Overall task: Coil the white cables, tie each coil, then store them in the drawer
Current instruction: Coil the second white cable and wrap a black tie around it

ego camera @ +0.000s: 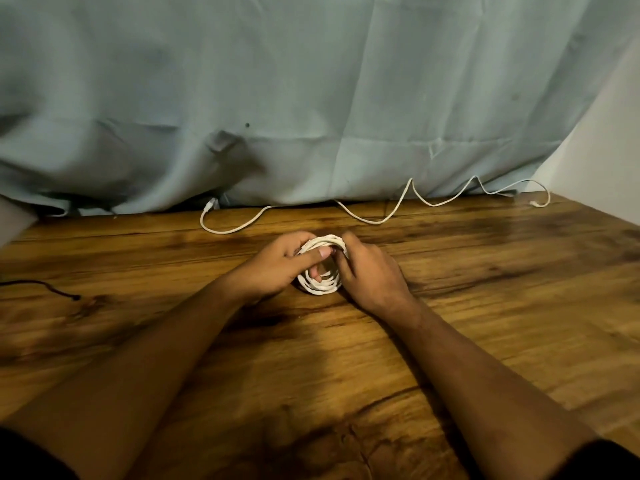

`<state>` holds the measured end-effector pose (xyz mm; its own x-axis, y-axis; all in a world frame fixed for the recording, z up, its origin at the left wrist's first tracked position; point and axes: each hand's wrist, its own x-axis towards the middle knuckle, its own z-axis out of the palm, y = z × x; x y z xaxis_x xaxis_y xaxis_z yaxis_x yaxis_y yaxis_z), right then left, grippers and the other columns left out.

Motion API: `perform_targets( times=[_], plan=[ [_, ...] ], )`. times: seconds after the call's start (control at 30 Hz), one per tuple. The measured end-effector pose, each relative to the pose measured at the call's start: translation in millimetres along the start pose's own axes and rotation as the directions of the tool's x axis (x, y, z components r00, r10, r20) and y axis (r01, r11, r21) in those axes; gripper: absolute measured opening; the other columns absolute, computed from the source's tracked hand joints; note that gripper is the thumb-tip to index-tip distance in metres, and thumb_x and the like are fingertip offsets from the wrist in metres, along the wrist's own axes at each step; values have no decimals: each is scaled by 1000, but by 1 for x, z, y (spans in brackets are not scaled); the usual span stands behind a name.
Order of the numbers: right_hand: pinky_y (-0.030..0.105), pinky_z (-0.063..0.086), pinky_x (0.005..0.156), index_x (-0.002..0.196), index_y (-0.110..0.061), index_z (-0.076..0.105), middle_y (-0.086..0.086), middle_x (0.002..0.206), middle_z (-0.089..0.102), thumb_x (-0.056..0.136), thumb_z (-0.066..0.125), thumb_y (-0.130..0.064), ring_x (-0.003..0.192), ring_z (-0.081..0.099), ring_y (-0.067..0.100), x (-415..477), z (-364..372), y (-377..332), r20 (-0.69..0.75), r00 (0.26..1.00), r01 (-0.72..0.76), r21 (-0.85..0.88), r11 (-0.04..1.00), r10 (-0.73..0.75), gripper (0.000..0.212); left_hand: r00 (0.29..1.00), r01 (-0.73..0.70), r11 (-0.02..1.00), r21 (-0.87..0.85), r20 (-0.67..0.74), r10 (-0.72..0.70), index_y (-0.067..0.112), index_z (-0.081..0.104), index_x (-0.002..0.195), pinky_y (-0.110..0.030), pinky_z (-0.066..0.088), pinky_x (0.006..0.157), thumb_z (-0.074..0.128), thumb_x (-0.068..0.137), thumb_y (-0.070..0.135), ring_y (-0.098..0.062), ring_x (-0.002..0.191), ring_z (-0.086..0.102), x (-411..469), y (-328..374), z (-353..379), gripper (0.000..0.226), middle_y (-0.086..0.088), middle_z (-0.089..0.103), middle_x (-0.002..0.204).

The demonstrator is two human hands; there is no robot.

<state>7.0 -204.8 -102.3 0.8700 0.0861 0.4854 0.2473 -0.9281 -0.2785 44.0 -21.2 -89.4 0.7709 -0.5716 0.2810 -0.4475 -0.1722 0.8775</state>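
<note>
White cable wound into a small coil [320, 289] sits at the middle of the wooden bench [485, 306], held between both hands in the head view. The left hand [273, 268] grips the coil's left side, its thumb laid across the top strands and its fingers [315, 273] curled through the open centre. The right hand [370, 271] grips the coil's right side, its fingers bent over the upper edge of the loops; their tips are hidden behind the cable. Both forearms reach in from the near edge. A second white cable [221, 232] lies loose and uncoiled in wavy bends along the far edge of the bench, well apart from the coil, a plug at each end. Behind it hangs a creased pale blue-grey cloth [311, 98]. A thin black cord [41, 282] lies on the bench at the far left
</note>
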Motion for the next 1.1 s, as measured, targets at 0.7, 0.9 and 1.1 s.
perform_targets(
  times=[0.7,0.9,1.1],
  plan=[
    [39,35,63,113,-17,45,14,94,70,107,45,-31,85,66,41,-21,-11,-17,-22,999,28,-24,999,-29,15,997,-27,995,-97,64,33,10,58,91,-29,47,72,49,106,31,-14,66,54,-14,2,0,27,6,46,61],
    [45,46,69,115,-18,43,16,97,71,106,44,-33,89,66,43,-25,-12,-19,30,999,24,-69,997,-22,18,997,-28,1000,3,74,28,2,56,93,-42,48,78,51,104,44,-16,71,59,-20,-4,-1,44,10,53,63],
    [46,47,67,113,-17,44,14,92,71,106,44,-32,83,65,41,-32,-16,-23,-17,1000,26,-7,1000,-26,17,997,-37,999,-8,73,37,9,58,91,-34,50,76,48,107,30,-20,74,64,-29,14,3,28,5,59,67]
  ],
)
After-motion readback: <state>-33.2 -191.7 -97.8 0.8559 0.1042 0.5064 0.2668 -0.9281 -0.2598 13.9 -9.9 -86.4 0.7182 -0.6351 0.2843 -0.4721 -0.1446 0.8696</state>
